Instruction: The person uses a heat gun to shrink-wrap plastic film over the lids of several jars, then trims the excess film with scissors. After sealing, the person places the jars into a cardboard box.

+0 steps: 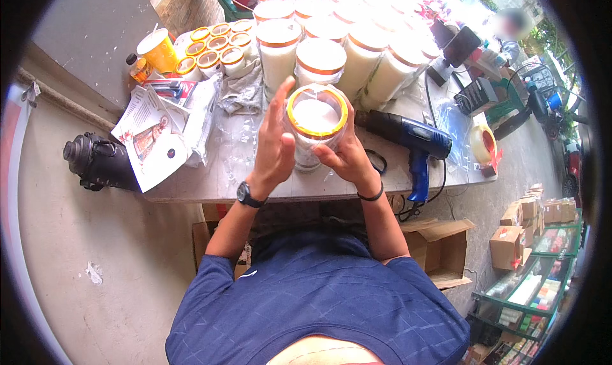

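Note:
Upright over the near part of the table is a glass jar candle [315,116] with white wax, a wick and a gold rim; clear plastic film seems to wrap it. My right hand [348,152] grips its right side, the thumb across the front. On its left side my left hand [275,150] is held with fingers stretched out, the palm turned toward the glass. Whether that palm touches the jar I cannot tell. A blue and black heat gun [411,135] lies just right of my right hand, with its cord trailing off the table.
Tall white candles [278,50] with gold rims crowd the back of the table. Small gold-rimmed candles [208,59], a yellow cup [157,50] and a printed sheet [153,139] are at left. A tape roll [483,143] sits at right; an open cardboard box [443,253] stands below.

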The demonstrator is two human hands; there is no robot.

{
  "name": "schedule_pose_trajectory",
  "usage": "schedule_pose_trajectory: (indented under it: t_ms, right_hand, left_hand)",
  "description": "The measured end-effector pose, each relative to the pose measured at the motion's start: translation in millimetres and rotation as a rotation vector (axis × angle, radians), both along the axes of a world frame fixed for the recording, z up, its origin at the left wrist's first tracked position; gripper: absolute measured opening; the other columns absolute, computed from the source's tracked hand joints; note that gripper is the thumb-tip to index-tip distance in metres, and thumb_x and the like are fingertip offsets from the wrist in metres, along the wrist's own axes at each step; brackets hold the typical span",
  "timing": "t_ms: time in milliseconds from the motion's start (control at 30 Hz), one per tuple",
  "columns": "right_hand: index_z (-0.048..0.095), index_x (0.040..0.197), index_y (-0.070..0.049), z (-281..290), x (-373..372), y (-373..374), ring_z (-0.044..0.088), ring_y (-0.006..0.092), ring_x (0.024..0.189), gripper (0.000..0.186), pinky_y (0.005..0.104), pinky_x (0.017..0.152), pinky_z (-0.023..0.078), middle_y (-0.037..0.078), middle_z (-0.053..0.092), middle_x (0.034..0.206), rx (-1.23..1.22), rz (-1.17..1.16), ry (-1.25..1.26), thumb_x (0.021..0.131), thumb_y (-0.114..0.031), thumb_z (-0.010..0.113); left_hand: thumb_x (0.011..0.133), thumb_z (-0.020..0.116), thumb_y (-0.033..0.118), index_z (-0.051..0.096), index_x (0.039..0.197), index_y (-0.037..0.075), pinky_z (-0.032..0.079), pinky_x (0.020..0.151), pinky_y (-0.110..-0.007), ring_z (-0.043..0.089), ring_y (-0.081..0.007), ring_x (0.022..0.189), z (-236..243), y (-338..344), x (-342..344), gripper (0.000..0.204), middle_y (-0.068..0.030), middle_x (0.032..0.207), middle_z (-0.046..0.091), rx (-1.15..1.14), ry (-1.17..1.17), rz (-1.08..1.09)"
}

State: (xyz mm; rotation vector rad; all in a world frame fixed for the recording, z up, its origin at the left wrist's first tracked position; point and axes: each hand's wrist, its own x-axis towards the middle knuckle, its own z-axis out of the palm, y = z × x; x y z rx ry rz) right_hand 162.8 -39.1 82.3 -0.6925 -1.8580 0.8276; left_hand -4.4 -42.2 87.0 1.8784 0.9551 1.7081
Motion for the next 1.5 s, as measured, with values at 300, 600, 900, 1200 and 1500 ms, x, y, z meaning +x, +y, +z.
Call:
schedule_pose_trajectory:
  t_ms: [300, 600, 900, 1200, 1500]
  right_hand:
    - [0.027, 0.151, 0.003, 27.1, 32.9, -18.7, 0.031, 0.0374, 0.142, 0.083, 0.0435, 0.117, 0.026, 0.025, 0.028, 0.155, 0.049, -0.059, -0.356, 0.089, -0.028, 0.072]
    - [0.063, 0.114, 0.005, -14.8, 154.1, -59.5, 0.061, 0.0401, 0.110, 0.077, 0.0465, 0.095, 0.048, 0.026, 0.065, 0.114, -0.484, -1.426, -1.043, 0.078, -0.063, 0.071]
    - [0.068, 0.100, 0.005, -41.1, 195.8, -55.5, 0.071, 0.0371, 0.087, 0.057, 0.0427, 0.079, 0.054, 0.026, 0.071, 0.091, -0.439, -1.165, -0.641, 0.070, -0.042, 0.083]
    - [0.065, 0.110, 0.002, -3.5, 208.0, -88.9, 0.065, 0.0159, 0.081, 0.047, 0.0316, 0.078, 0.053, 0.009, 0.070, 0.092, -0.165, -1.132, -0.177, 0.071, -0.014, 0.086]
    - [0.063, 0.116, 0.004, 27.1, 179.9, -120.5, 0.065, 0.0183, 0.098, 0.058, 0.0328, 0.092, 0.051, 0.011, 0.069, 0.108, 0.058, -1.030, 0.121, 0.067, -0.009, 0.092]
  left_hand:
    - [0.065, 0.091, 0.030, 0.051, 0.132, -0.001, 0.044, 0.102, -0.035, 0.056, -0.0228, 0.118, 5.1, 7.3, -3.4, 0.085, -0.0130, 0.127, 0.055, -0.304, -0.131, -0.345]
    - [0.068, 0.092, 0.028, 0.042, 0.138, -0.003, 0.045, 0.101, -0.037, 0.055, -0.0276, 0.118, -26.7, 2.7, 4.1, 0.091, -0.0162, 0.128, 0.053, -0.109, 0.083, -0.029]
    - [0.067, 0.088, 0.030, 0.036, 0.142, -0.004, 0.037, 0.107, -0.045, 0.045, -0.0376, 0.125, -45.0, 1.2, -2.1, 0.097, -0.0208, 0.134, 0.044, -0.120, 0.206, -0.018]
    - [0.064, 0.092, 0.024, 0.037, 0.142, -0.003, 0.045, 0.104, -0.035, 0.054, -0.0228, 0.122, -40.8, -1.2, 1.4, 0.099, -0.0130, 0.133, 0.052, -0.203, -0.148, -0.140]
    - [0.069, 0.087, 0.013, 0.038, 0.141, -0.004, 0.043, 0.104, -0.036, 0.052, -0.0245, 0.122, -54.1, -2.5, -2.3, 0.088, -0.0145, 0.132, 0.050, -0.285, -0.130, -0.168]
